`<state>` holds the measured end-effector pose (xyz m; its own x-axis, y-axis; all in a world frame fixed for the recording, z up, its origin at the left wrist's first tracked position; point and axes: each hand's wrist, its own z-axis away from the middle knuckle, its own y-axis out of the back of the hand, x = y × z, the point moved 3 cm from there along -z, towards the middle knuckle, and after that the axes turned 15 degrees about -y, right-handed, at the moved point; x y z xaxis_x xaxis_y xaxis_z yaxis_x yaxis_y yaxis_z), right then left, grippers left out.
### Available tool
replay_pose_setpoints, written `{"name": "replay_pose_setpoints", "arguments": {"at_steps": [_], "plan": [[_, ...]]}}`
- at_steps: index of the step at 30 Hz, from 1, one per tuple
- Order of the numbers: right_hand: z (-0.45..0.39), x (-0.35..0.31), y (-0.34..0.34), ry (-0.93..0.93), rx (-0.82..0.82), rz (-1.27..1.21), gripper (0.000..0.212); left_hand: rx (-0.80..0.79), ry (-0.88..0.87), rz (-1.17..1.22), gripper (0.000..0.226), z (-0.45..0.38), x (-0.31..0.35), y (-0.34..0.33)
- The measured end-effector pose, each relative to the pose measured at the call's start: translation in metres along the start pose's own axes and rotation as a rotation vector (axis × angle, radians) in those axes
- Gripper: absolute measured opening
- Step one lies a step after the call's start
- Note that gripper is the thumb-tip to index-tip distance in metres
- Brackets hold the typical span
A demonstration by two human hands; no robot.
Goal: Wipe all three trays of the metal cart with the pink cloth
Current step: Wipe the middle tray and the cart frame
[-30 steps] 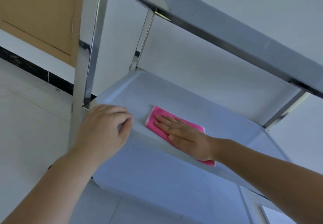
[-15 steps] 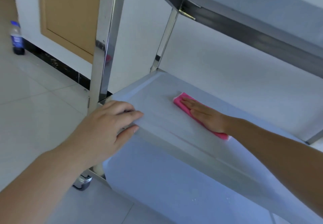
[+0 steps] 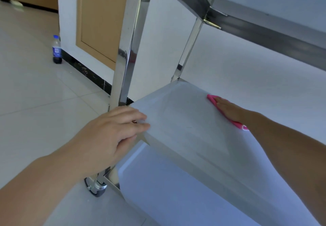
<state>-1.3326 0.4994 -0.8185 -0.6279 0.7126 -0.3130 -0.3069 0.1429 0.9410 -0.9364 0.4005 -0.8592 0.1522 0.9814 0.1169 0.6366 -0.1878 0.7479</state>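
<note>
— On the middle tray [image 3: 185, 120], where's the cloth [image 3: 236, 123]?
— Far side, under the flat right hand [image 3: 229, 110], long axis running along the tray.
— And the left hand [image 3: 112, 130]?
— Gripping the near corner.

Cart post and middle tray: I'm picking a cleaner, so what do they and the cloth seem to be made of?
The post looks like polished steel; it mirrors the room. The middle tray seems to be brushed or matte metal, with a soft, dull sheen. The pink cloth under the right hand looks like soft fabric, perhaps microfibre; the weave is too small to tell.
</note>
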Motion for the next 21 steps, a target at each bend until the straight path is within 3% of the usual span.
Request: {"name": "replay_pose_setpoints", "arguments": {"at_steps": [5, 8, 15, 21], "plan": [[-0.016, -0.010, -0.004, -0.030, 0.002, 0.143, 0.047, 0.016, 0.059, -0.029, 0.039, 0.003, 0.001, 0.002], [-0.008, -0.023, -0.011, -0.007, -0.040, -0.022, 0.046, 0.020, 0.056, -0.036, 0.040, 0.003, 0.002, 0.003], [0.025, -0.069, -0.044, 0.306, -0.147, 0.169, 0.047, 0.048, 0.042, -0.025, 0.040, 0.006, -0.002, 0.003], [0.015, -0.076, -0.039, 0.266, -0.154, 0.181, 0.047, 0.118, 0.072, 0.038, 0.038, -0.001, -0.013, 0.005]]}}
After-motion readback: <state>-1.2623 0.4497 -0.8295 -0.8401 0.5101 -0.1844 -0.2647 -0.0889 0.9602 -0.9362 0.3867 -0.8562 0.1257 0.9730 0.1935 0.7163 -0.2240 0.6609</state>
